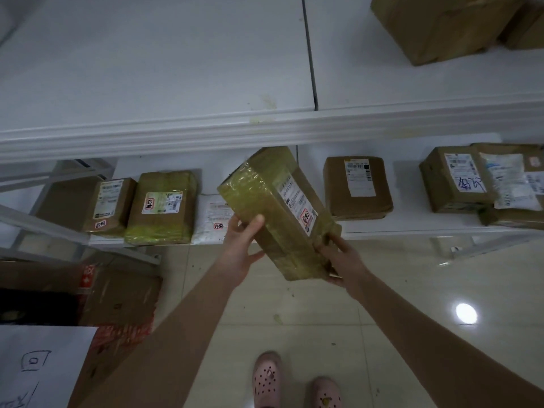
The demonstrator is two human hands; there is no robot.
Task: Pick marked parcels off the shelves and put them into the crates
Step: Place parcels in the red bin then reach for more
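1. Taped parcel (273, 213): long brown box wrapped in yellowish tape, held in the air in front of the lower shelf (406, 222), tilted, far end pointing toward that shelf.
2. Label on its top face carries a red-bordered mark (306, 216).
3. Left hand (241, 251) grips the parcel's left side, thumb on top, other fingers curled underneath.
4. Right hand (338, 260) grips the near right corner, fingers clamped round the edge; fingertips partly hidden.
5. On the lower shelf, left part: small brown box (110, 206) with red mark, green-taped box (162, 207) with red mark, and white mailer bag (210, 219) with red mark, side by side, bag partly behind the held parcel.
6. On the lower shelf, right part: flat brown box (357, 187) standing alone; further right, pile of boxes (453, 178) with printed labels and blue handwriting.
7. Above the lower shelf: upper shelf (147, 69), white, with large brown carton (435, 25) at its right end.
8. Below and left of the lower shelf: open cardboard box (117, 290) on the floor, white paper sheet (38, 363) with pen marks just in front.
9. Pink clogs (268, 378) on glossy tile, well in front of the lower shelf.
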